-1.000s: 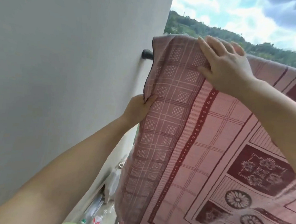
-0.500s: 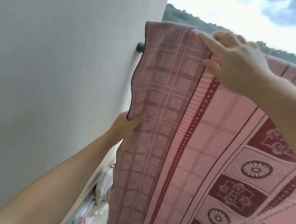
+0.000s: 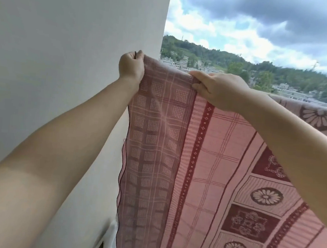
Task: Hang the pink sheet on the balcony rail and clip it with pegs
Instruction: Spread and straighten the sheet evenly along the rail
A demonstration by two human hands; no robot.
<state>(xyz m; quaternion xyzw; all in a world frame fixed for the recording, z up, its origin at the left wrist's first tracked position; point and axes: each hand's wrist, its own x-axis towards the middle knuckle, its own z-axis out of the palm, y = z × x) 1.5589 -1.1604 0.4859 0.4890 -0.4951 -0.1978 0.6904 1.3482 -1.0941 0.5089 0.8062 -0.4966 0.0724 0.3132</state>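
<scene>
No container can be made out; only a pale, blurred object point(image 3: 112, 236) is seen low down between the wall point(image 3: 66, 59) and the cloth, and what it is cannot be told.

The pink sheet point(image 3: 203, 175) is draped over the top of a line running from the wall towards the right, and its near side hangs down in front of the camera. The rail itself is hidden under the cloth. The sheet's left edge, with a dark hem, falls just beside the wall without being seen to touch it. A checked border is shown along that edge, then a dark red dotted stripe, then squares with flower medallions further right.

The left hand point(image 3: 131, 66) is clenched on the sheet's upper left corner, close against the wall, with the fabric gathered in the fist. The right hand point(image 3: 217, 89) is closed on the top fold just to the right of it, fingers curled over the cloth and thumb pressed on the near side. A short stretch of the checked border is held taut between the two hands.

Beyond the top fold, wooded hills point(image 3: 240, 65), buildings and a cloudy sky are seen.
</scene>
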